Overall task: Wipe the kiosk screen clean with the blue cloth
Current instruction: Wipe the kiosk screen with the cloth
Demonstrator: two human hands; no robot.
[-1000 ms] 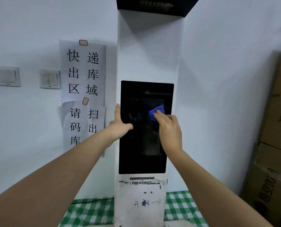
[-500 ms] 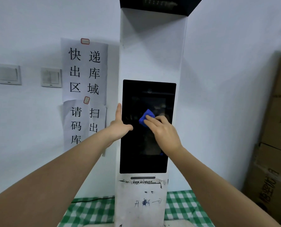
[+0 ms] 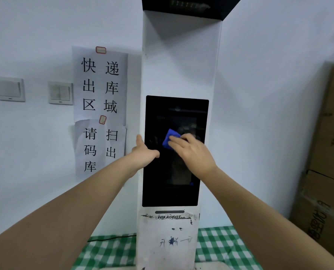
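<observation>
You stand in a parcel pickup room: beside the white kiosk [image 3: 178,65], wall signs [image 3: 101,82] mark the outbound area; cardboard boxes [image 3: 329,152] stack right.

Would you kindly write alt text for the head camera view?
A right hand presses a blue cloth against a white kiosk's dark screen, while the left hand braces the screen's left edge.

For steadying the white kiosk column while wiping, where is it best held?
By its left front edge, from the left, as the left hand does: the kiosk column is tall and narrow, and that keeps the screen free for the right hand and blue cloth.
</observation>
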